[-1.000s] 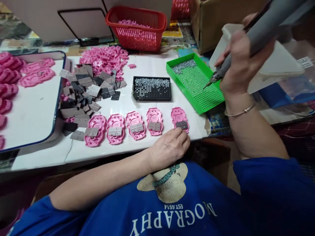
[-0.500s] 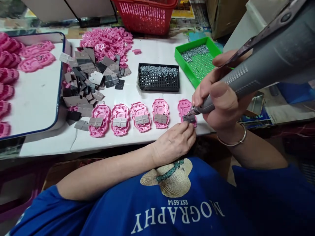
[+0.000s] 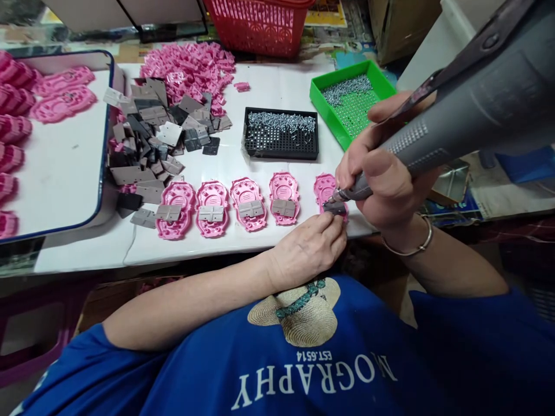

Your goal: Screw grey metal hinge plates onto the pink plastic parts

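1. In the head view, a grey power screwdriver [image 3: 468, 110] is held at the right of the frame by the right hand [image 3: 392, 182], its fingers wrapped around the barrel. The long axis is slanted from the upper right corner toward the centre, with the bit pointed to the lower left.
2. The bit's tip is brought to the left end of a dark plate [image 3: 338, 210]; whether contact is made cannot be told.
3. The plate is laid crosswise over a pink casing [image 3: 324, 183], right of centre on the white counter [image 3: 223, 164]. The casing's long axis is set roughly up and down the frame.
4. The casing's lower end is partly covered by the left hand [image 3: 309, 245]. Its fingers are curled at the plate's lower edge; whether anything is pinched cannot be told.
5. To the left, four pink casings [image 3: 284, 186] are lined up, long axes roughly upright, each crossed by a grey plate.
6. Above them, screws are held in a black tray [image 3: 280, 153] and a green tray [image 3: 332, 118].
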Demonstrator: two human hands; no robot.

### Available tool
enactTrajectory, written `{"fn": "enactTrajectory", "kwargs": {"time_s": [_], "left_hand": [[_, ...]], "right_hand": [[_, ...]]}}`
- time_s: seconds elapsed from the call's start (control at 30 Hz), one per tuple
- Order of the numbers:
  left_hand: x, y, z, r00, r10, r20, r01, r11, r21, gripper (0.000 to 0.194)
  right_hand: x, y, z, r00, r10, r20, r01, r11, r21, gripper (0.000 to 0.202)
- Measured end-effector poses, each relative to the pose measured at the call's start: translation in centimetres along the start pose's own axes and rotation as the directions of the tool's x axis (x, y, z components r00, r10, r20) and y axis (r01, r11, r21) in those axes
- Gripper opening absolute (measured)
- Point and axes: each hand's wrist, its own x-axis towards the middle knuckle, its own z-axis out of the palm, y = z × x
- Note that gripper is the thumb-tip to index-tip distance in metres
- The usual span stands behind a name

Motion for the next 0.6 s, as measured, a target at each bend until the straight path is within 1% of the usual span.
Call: {"fn": "enactTrajectory", "kwargs": {"time_s": [0.1,0.2,0.27,0.3,0.37,0.43,0.47,0.53,0.57,0.6], "left_hand": [[0.1,-0.1,-0.2,1.0,0.015,0.025,-0.016,1.0,0.016,0.034],[0.2,-0.1,-0.3,0.998,0.017,0.054,-0.018,0.999,0.031,0.034],[0.3,0.0,-0.4,0.998,-0.002,0.061,0.001,1.0,0.019,0.034],[0.4,0.0,-0.4,0.998,-0.012,0.065,0.011,1.0,0.009,0.033],[0.5,-0.1,-0.5,0.996,-0.013,0.086,0.015,1.0,-0.019,0.031],[0.2,-0.4,-0.8,0.995,0.016,0.094,-0.012,0.999,-0.045,0.03],[-0.1,-0.7,-1.0,0.996,0.038,0.075,-0.034,0.998,-0.055,0.03],[-1.2,-1.4,-1.6,0.998,0.061,-0.009,-0.062,0.996,-0.058,0.03],[-1.9,-1.9,-1.9,0.996,0.051,-0.077,-0.055,0.997,-0.052,0.03],[-2.7,-2.5,-2.3,0.992,0.014,-0.127,-0.02,0.999,-0.041,0.03]], "right_hand": [[-0.3,1.0,-0.1,1.0,0.006,0.001,-0.006,1.0,-0.012,0.034],[-0.3,1.5,0.0,0.999,-0.038,0.003,0.038,0.999,0.02,0.03],[-0.1,1.5,-0.1,0.999,-0.036,0.034,0.033,0.997,0.07,0.025],[0.1,1.3,-0.1,0.998,-0.017,0.064,0.011,0.995,0.102,0.023],[0.7,0.9,-0.3,0.994,-0.005,0.111,-0.014,0.985,0.174,0.025],[1.6,0.2,-0.5,0.994,-0.049,0.094,0.029,0.977,0.21,0.026],[2.1,-0.1,-0.6,0.995,-0.081,0.058,0.067,0.977,0.202,0.026],[3.1,-0.6,-1.1,0.989,-0.141,-0.032,0.145,0.977,0.156,0.026],[3.6,-0.7,-1.4,0.984,-0.163,-0.072,0.171,0.978,0.123,0.026],[4.0,-0.7,-1.7,0.977,-0.185,-0.106,0.194,0.977,0.089,0.027]]}}
